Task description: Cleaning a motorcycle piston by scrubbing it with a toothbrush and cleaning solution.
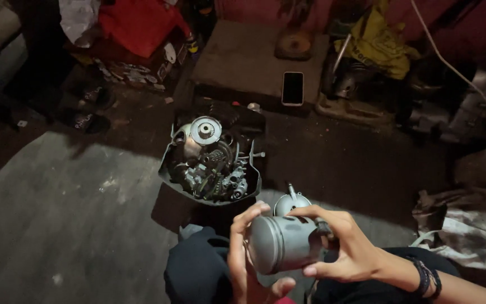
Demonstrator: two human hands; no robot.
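While both hands, left hand [243, 259] and right hand [344, 247], clasp the metal piston [279, 245] at lower centre, a steady two-sided hold seems wise.

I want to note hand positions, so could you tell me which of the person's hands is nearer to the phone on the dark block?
Right. The right hand grips the metal cylinder roughly below the phone; the left hand sits lower and further left.

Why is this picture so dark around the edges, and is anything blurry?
Head view: a light pools on the floor, the tray of metal parts and the grey metal cylinder held in both hands; the top clutter sinks into shadow, the left hand looks slightly soft.
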